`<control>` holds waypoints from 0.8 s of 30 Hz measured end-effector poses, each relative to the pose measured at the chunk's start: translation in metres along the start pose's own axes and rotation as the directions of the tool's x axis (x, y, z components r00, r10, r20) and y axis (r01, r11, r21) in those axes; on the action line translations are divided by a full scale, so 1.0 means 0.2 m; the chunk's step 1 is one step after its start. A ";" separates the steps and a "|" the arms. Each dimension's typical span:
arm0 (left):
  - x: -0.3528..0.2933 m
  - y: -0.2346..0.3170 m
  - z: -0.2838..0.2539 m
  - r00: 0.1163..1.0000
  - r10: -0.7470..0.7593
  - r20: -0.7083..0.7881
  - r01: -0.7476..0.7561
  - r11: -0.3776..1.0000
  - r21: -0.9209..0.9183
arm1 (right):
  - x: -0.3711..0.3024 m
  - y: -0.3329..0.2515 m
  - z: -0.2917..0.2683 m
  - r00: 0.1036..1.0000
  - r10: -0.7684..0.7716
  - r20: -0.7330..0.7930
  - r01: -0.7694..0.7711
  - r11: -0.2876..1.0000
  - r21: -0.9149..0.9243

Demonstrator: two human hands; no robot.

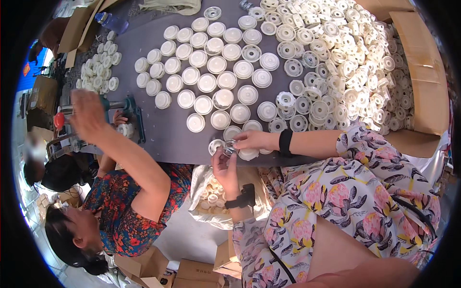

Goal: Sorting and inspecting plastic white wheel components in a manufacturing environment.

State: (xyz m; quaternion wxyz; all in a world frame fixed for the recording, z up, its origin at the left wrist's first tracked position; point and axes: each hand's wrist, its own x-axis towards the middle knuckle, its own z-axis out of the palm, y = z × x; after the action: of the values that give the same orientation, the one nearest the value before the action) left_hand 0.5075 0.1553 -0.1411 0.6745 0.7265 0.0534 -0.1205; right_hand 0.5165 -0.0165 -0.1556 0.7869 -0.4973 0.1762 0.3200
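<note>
At the table's near edge, a small shiny metal ring is pinched between the fingers of both my hands. My left hand grips it from below, thumb and fingertips closed on its rim. From the right, my right hand holds the same ring with its fingertips. Just behind my fingers lies a white plastic ring, partly covered by them. A white round cap sits under my right hand, mostly hidden. Many white round caps are spread in loose rows on the grey table.
A heap of white plastic rings spills from a cardboard box on the right. To the left, a co-worker's hand is by a hand press with a red knob. A sack of white parts stands below the table edge.
</note>
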 end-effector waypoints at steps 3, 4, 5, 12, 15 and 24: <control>-0.02 -0.04 -0.03 0.992 -0.126 -0.009 0.125 0.987 -0.105 | -0.06 -0.08 -0.04 0.998 0.015 0.056 -0.006 0.988 -0.154; -0.04 -0.03 -0.02 0.992 -0.127 -0.013 0.125 0.986 -0.108 | -0.08 -0.10 -0.03 0.998 0.018 0.058 -0.009 0.987 -0.158; -0.05 0.02 0.02 1.000 0.004 0.027 -0.005 0.999 0.036 | -0.11 -0.11 -0.02 0.998 0.049 -0.042 -0.056 0.978 -0.200; -0.07 0.07 0.05 0.995 0.082 0.049 -0.091 0.976 0.200 | -0.19 -0.18 -0.01 0.996 -0.087 0.017 0.087 0.921 -0.380; -0.08 0.09 0.07 0.997 0.020 0.070 -0.002 0.966 -0.260 | -0.19 -0.14 -0.05 0.983 -0.168 0.073 0.183 0.883 -0.432; -0.01 -0.16 -0.07 0.917 -0.155 -0.368 0.083 0.975 -0.206 | -0.27 -0.19 -0.05 0.718 -0.667 0.200 0.491 0.282 -0.824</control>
State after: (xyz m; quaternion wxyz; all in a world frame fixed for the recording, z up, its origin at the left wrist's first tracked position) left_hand 0.4990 0.1722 -0.1701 0.7074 0.6651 0.2389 -0.0121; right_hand 0.5041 -0.0553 -0.1027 0.4893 -0.8637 -0.1206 0.0058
